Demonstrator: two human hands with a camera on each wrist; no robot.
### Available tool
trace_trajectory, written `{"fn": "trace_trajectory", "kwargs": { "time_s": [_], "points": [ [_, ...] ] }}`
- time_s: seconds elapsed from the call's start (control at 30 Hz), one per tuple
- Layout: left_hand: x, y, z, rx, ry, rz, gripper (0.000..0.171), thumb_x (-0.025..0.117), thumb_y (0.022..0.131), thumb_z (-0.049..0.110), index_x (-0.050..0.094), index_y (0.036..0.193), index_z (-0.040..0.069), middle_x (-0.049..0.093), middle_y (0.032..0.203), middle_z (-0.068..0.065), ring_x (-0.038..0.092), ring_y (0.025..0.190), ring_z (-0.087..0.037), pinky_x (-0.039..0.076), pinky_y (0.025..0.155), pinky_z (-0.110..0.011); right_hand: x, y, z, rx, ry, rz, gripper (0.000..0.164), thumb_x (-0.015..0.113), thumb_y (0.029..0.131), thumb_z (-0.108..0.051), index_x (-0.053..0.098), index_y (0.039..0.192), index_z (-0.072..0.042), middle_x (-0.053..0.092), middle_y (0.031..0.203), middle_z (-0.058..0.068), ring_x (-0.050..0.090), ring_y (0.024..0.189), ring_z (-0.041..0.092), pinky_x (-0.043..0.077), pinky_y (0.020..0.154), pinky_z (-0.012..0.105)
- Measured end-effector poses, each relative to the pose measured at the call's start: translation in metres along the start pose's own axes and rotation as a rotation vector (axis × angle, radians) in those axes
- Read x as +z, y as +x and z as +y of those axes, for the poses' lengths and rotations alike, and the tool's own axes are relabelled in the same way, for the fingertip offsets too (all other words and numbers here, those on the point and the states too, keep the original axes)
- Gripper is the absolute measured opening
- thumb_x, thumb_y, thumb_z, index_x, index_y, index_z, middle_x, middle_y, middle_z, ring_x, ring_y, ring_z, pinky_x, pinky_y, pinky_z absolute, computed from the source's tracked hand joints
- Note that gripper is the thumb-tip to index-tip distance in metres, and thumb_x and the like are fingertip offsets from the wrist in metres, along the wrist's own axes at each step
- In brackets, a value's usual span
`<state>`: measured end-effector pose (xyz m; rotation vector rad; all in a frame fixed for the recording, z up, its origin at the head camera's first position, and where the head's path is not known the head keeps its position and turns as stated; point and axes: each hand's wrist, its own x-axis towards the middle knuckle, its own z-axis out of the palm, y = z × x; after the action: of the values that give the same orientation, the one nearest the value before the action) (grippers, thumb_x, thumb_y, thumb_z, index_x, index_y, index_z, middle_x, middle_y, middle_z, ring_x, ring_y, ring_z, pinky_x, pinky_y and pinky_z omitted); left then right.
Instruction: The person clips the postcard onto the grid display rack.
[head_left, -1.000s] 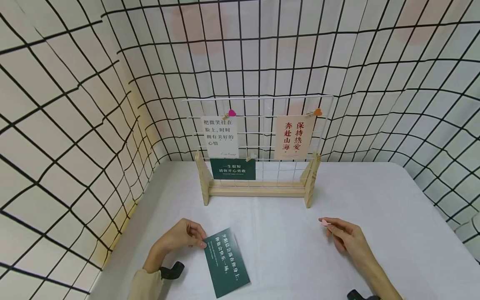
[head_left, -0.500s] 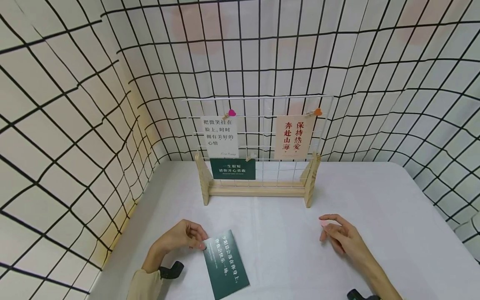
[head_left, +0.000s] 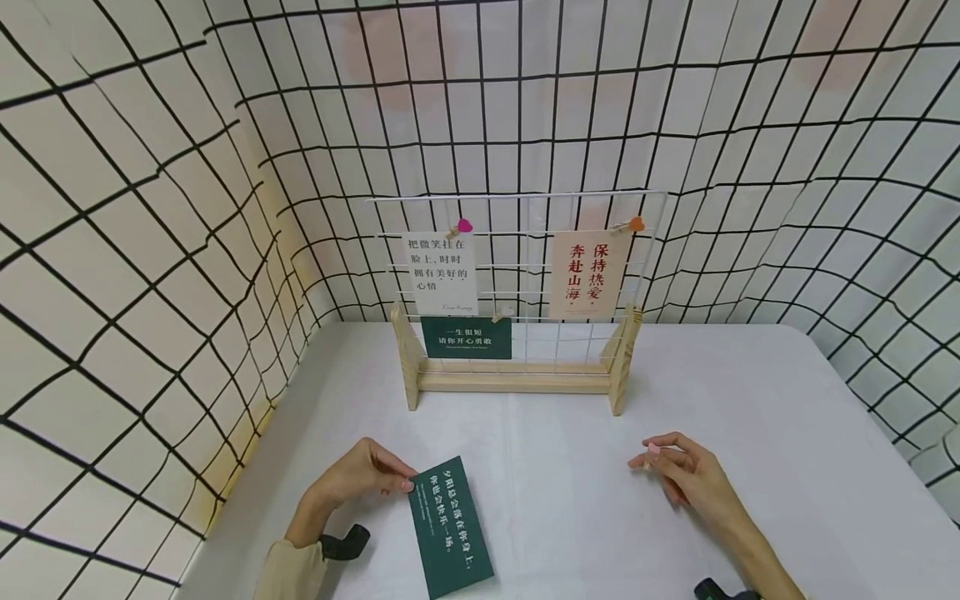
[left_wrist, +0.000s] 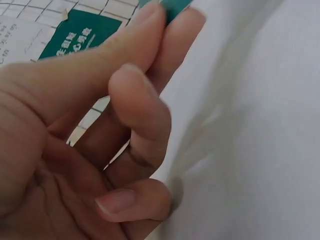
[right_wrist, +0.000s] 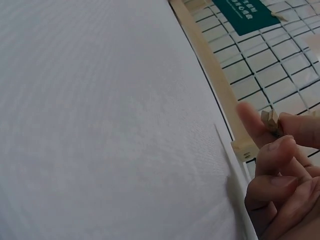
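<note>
My left hand (head_left: 366, 471) pinches the upper left corner of a dark green card (head_left: 453, 533) with white Chinese lettering, between thumb and index finger. The card slants over the white table in the head view; only a sliver of it (left_wrist: 175, 6) shows at the top of the left wrist view. Off to the right, my right hand (head_left: 693, 479) holds a small wooden clothespin (right_wrist: 270, 120) in its fingers. A pink decoration (head_left: 653, 451) on the clothespin shows in the head view. The hand's other fingers are bent beneath.
A white wire grid in a wooden stand (head_left: 513, 383) stands behind both hands. Clipped on it are a white card (head_left: 444, 287), a pinkish card (head_left: 587, 279) and a small green card (head_left: 467, 339). Black-lined grid fabric (head_left: 525, 108) surrounds the table (head_left: 570, 483).
My right fingers have shifted around the clothespin, turning it between them. The green card in my left hand has tilted slightly; the left hand has barely moved.
</note>
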<state>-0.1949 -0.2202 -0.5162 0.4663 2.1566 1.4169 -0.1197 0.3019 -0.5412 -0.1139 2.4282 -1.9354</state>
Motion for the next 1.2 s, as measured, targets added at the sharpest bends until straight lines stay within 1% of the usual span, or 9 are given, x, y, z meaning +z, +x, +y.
{"fn": "trace_trajectory", "kwargs": {
  "time_s": [0.23, 0.33, 0.43, 0.53, 0.63, 0.77, 0.87, 1.03, 1.2],
  "points": [
    [0.008, 0.004, 0.002, 0.003, -0.030, 0.105, 0.028, 0.084, 0.086, 0.011, 0.079, 0.111, 0.000, 0.080, 0.088, -0.014, 0.054, 0.062, -0.011, 0.041, 0.058, -0.022, -0.001, -0.001, 0.003, 0.022, -0.004, 0.026, 0.039, 0.063, 0.105, -0.019, 0.062, 0.131, 0.008, 0.081, 0.105, 0.001, 0.047, 0.049, 0.007, 0.040, 0.044, 0.033],
    [0.013, 0.005, 0.004, 0.010, -0.047, 0.152, 0.030, 0.084, 0.086, 0.012, 0.079, 0.113, 0.000, 0.079, 0.088, -0.017, 0.054, 0.062, -0.012, 0.041, 0.059, -0.023, -0.001, -0.002, 0.002, 0.039, -0.041, 0.086, 0.037, 0.069, 0.101, -0.019, 0.068, 0.127, 0.008, 0.081, 0.111, 0.000, 0.065, 0.072, -0.005, 0.054, 0.061, 0.018],
    [0.018, 0.008, 0.004, 0.016, -0.061, 0.196, 0.031, 0.085, 0.086, 0.014, 0.079, 0.114, 0.001, 0.080, 0.094, -0.015, 0.053, 0.060, -0.011, 0.041, 0.058, -0.022, -0.001, -0.003, -0.001, 0.098, -0.026, 0.121, 0.039, 0.072, 0.098, -0.019, 0.069, 0.126, 0.008, 0.079, 0.116, -0.005, 0.070, 0.100, -0.007, 0.054, 0.083, 0.011],
    [0.023, 0.012, 0.004, 0.024, -0.079, 0.235, 0.032, 0.086, 0.084, 0.015, 0.079, 0.113, 0.003, 0.081, 0.097, -0.011, 0.051, 0.059, -0.009, 0.038, 0.056, -0.020, -0.002, -0.003, -0.004, 0.165, 0.025, 0.137, 0.041, 0.073, 0.098, -0.019, 0.068, 0.128, 0.008, 0.079, 0.111, -0.012, 0.065, 0.085, -0.009, 0.051, 0.067, 0.012],
    [0.027, 0.016, 0.005, 0.039, -0.103, 0.271, 0.031, 0.086, 0.084, 0.014, 0.080, 0.112, 0.002, 0.081, 0.094, -0.010, 0.050, 0.058, -0.008, 0.036, 0.054, -0.019, -0.003, -0.004, -0.004, 0.196, 0.055, 0.152, 0.042, 0.074, 0.097, -0.022, 0.068, 0.128, 0.007, 0.079, 0.109, -0.016, 0.049, 0.063, -0.004, 0.039, 0.050, 0.026],
    [0.032, 0.019, 0.006, 0.063, -0.112, 0.281, 0.032, 0.087, 0.083, 0.012, 0.079, 0.111, 0.000, 0.081, 0.094, -0.012, 0.051, 0.058, -0.007, 0.036, 0.053, -0.019, -0.003, -0.004, -0.003, 0.175, 0.044, 0.156, 0.042, 0.072, 0.098, -0.022, 0.068, 0.127, 0.008, 0.079, 0.108, -0.018, 0.036, 0.054, 0.004, 0.030, 0.050, 0.038],
    [0.035, 0.021, 0.006, 0.068, -0.106, 0.273, 0.032, 0.087, 0.083, 0.013, 0.079, 0.112, 0.001, 0.081, 0.097, -0.014, 0.053, 0.058, -0.008, 0.038, 0.053, -0.019, -0.003, -0.004, -0.002, 0.147, 0.036, 0.163, 0.041, 0.071, 0.099, -0.020, 0.067, 0.127, 0.010, 0.079, 0.107, -0.018, 0.036, 0.053, 0.005, 0.030, 0.050, 0.039],
    [0.040, 0.024, 0.007, 0.037, -0.107, 0.294, 0.030, 0.087, 0.083, 0.014, 0.080, 0.110, 0.002, 0.081, 0.099, -0.015, 0.053, 0.059, -0.008, 0.038, 0.053, -0.019, -0.003, -0.004, -0.001, 0.148, 0.000, 0.185, 0.041, 0.073, 0.098, -0.023, 0.069, 0.125, 0.007, 0.079, 0.101, -0.020, 0.039, 0.053, 0.006, 0.035, 0.048, 0.035],
    [0.047, 0.031, 0.016, -0.017, -0.135, 0.385, 0.021, 0.087, 0.082, 0.010, 0.083, 0.102, 0.003, 0.081, 0.095, -0.012, 0.053, 0.060, -0.010, 0.035, 0.052, -0.020, -0.003, -0.004, 0.001, 0.163, -0.033, 0.186, 0.043, 0.077, 0.095, -0.026, 0.071, 0.126, 0.003, 0.078, 0.098, -0.020, 0.041, 0.055, 0.004, 0.039, 0.049, 0.031]
  ]
}}
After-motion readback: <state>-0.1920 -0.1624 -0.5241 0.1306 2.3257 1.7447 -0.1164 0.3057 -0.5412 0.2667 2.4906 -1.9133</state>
